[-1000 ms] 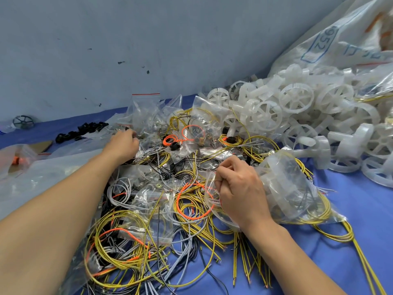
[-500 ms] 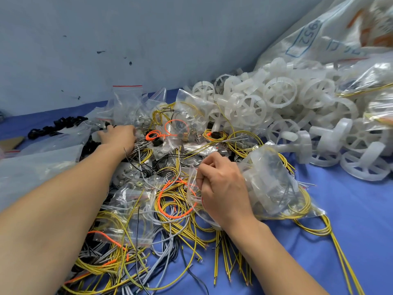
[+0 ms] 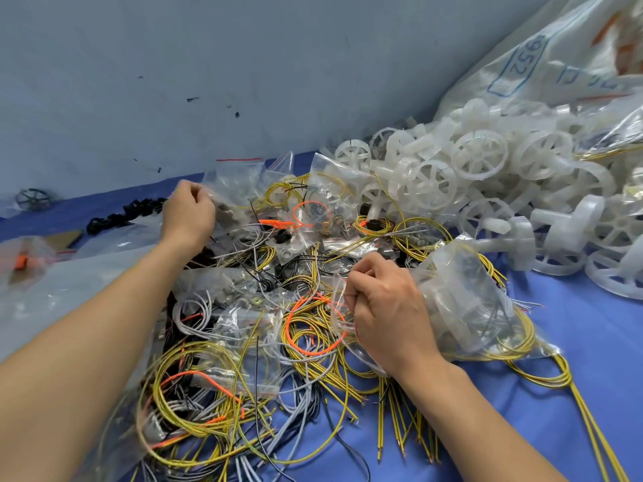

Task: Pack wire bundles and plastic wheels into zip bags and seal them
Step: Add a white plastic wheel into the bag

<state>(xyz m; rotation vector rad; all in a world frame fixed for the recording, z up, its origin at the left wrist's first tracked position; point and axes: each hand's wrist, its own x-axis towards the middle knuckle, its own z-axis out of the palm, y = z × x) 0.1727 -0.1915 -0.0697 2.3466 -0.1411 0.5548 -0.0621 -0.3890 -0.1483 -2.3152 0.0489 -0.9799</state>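
Clear plastic is in both of your hands in the head view. Your right hand (image 3: 389, 314) has its fingers curled and pinches the mouth edge of a filled zip bag (image 3: 466, 307), which rests on the blue counter (image 3: 591, 342) just beside the wire heap. I judge that you keep the mouth pinched so the contents do not slide out, and so the strip is ready to be pressed closed. The seal does not look closed yet.

Inside this bag there is at least one white plastic wheel and some loops of yellow wire. More yellow wires run out from beneath it, and I cannot tell if they belong inside.

Your left hand (image 3: 189, 213) is at the far side of the heap. Its fingers curl around a small bag (image 3: 236, 189) with a red strip at the top. It probably grips there to pull this bag free from its neighbours. The contents are small dark pieces, too blurred to name.

The loose wire bundles (image 3: 215, 394), yellow, grey, orange and black, lie between your forearms, and some small bags are mixed among them. The loose plastic wheels (image 3: 487, 168) are piled at the right, against a large white sack (image 3: 556, 57).
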